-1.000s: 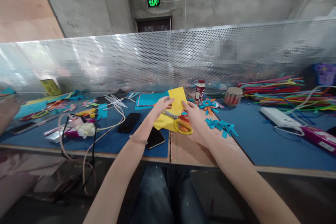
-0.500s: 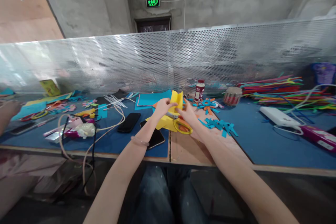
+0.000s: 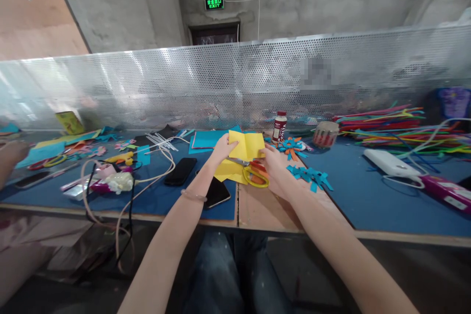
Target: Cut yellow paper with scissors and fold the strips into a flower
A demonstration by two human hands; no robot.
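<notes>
Both hands hold a sheet of yellow paper (image 3: 246,145), spread nearly flat, with a crease down its middle. My left hand (image 3: 222,149) pinches its left edge, the thumb on the near face. At the right edge, my right hand (image 3: 273,159) grips it between thumb and fingers. Just below the sheet lie scissors (image 3: 256,174) with yellow-and-orange handles, their blades pointing left. Under the blades is another piece of yellow paper (image 3: 228,172). Blue paper strips cut into flower shapes (image 3: 311,176) lie right of my right hand.
Two dark phones (image 3: 180,171) (image 3: 218,193) lie left of my hands. Behind stand a dark-red bottle (image 3: 279,126) and blue paper sheets (image 3: 206,140). Pipe cleaners (image 3: 390,125) and a white power bank (image 3: 390,164) are at right. A co-worker's hand (image 3: 13,152) shows at far left.
The yellow paper was folded upright between my hands; now it is opened out flat, facing me. My hands have moved apart, the left slightly left and the right slightly right.
</notes>
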